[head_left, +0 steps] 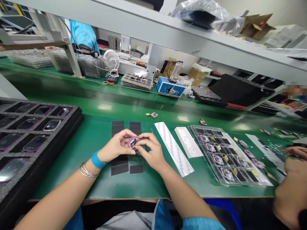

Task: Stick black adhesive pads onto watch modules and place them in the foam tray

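My left hand [119, 144] holds a small purple smartwatch case [133, 143] between thumb and fingers, its open side with the inner parts turned up. The fingers of my right hand [151, 150] are pinched together at the case's right edge. A thin dark tool [154, 134] sticks up behind the right hand; its kind is not clear. Both hands are above the green table, over dark rectangular pieces [120, 170] laid in two columns. To the right of my hands lie a white strip with rows of small dark marks [174, 148] and a white block [188, 142].
A black foam tray [35, 127] of watch cases stands at left. On the right is a clear plastic tray [230, 179] with purple-rimmed cases. Loose watch parts [154, 115] lie farther back. A co-worker's hand [297, 151] is at far right. A shelf beam [144, 27] crosses above.
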The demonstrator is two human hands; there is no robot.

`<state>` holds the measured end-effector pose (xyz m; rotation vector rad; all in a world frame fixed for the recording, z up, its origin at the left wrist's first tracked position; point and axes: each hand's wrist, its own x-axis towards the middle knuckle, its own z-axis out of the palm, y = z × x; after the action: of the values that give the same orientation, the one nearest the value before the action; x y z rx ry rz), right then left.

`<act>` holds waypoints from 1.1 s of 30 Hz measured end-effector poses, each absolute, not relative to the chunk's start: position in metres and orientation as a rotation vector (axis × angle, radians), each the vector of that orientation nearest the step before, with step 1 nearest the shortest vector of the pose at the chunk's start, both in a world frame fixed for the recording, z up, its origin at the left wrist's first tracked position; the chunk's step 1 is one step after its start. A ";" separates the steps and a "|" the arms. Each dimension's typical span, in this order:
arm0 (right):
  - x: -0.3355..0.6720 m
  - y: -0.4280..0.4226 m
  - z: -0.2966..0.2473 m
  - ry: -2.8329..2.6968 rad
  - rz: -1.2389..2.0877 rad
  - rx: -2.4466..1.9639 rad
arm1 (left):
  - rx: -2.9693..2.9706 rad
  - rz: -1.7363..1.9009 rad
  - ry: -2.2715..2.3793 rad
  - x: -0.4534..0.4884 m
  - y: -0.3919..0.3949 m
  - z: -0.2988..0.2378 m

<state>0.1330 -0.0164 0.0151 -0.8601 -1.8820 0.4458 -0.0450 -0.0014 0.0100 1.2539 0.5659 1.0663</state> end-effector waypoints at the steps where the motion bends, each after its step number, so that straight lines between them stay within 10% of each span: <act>1: 0.133 -0.016 0.015 -1.894 0.438 -0.851 | 1.283 1.065 0.570 -0.045 -0.001 0.010; 33: 0.291 0.035 0.028 -1.238 0.074 -1.723 | 0.859 1.010 0.656 -0.036 -0.007 0.018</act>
<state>0.2910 0.0353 0.0284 -1.7233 -1.2379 0.0743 -0.0356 -0.0066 0.0185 0.8587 0.6561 1.0096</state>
